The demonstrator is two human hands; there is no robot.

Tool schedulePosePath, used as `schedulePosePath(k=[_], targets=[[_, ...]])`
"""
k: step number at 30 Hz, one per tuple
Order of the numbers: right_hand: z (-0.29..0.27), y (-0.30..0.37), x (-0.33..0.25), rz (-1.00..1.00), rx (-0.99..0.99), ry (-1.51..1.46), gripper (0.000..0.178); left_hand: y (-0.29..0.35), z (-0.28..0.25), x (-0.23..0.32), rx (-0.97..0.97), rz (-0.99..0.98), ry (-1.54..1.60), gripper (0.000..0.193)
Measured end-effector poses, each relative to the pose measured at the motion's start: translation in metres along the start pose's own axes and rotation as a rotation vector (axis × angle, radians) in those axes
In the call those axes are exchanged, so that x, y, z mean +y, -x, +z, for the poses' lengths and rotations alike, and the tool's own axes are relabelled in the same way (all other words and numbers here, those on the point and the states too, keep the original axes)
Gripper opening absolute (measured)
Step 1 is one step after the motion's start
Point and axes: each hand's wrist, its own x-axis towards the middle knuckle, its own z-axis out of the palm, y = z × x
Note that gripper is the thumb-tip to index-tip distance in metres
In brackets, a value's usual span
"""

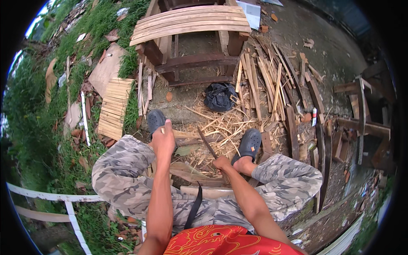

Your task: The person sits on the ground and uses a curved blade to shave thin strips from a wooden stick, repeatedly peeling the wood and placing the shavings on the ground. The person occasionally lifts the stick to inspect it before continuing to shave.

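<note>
My right hand (222, 163) is wrapped round the handle of a long dark-bladed knife (207, 142), whose tip points away and to the left. Beside the left shoe, my left hand (163, 142) is closed with the thumb up. A pale end of a wooden strip (162, 130) shows at its fingers; the rest is hidden by the hand. The knife blade is apart from the left hand. Between my feet lies a heap of wood shavings (227, 129), with split wood pieces (191, 172) nearer to me.
A dark wooden frame (191, 63) topped with pale slats (191, 21) stands ahead. A black plastic bag (219, 97) sits before it. Long wood strips (265, 80) lie at right, near a white tube (314, 117). A slatted panel (114, 108) rests on grass at left.
</note>
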Motion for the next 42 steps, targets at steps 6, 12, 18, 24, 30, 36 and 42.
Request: schedulePosePath(k=[6,12,18,24,30,36,42], targets=[[-0.096,0.096,-0.037,-0.33,0.269,0.611,0.032,-0.007,0.028,0.006,0.406,0.427,0.14,0.049],[-0.165,0.231,-0.037,-0.517,0.531,0.379,0.035,-0.042,0.085,-0.045,0.22,0.338,0.162,0.04],[-0.181,0.242,-0.031,-0.589,0.486,-0.087,0.036,-0.07,0.133,-0.1,-0.05,0.198,-0.147,0.036],[-0.172,0.221,-0.04,-0.61,0.597,-0.091,0.039,-0.069,0.136,-0.103,-0.168,0.282,-0.156,0.031],[-0.168,0.241,-0.068,-0.674,0.701,0.119,0.044,-0.028,0.064,-0.059,-0.422,0.232,-0.012,0.036],[-0.158,0.252,-0.085,-0.674,0.619,0.089,0.044,0.025,-0.011,-0.04,-0.725,-0.201,-0.015,0.025],[-0.153,0.259,-0.086,-0.761,0.635,0.16,0.046,0.038,-0.014,-0.023,-0.792,-0.243,-0.079,0.029]])
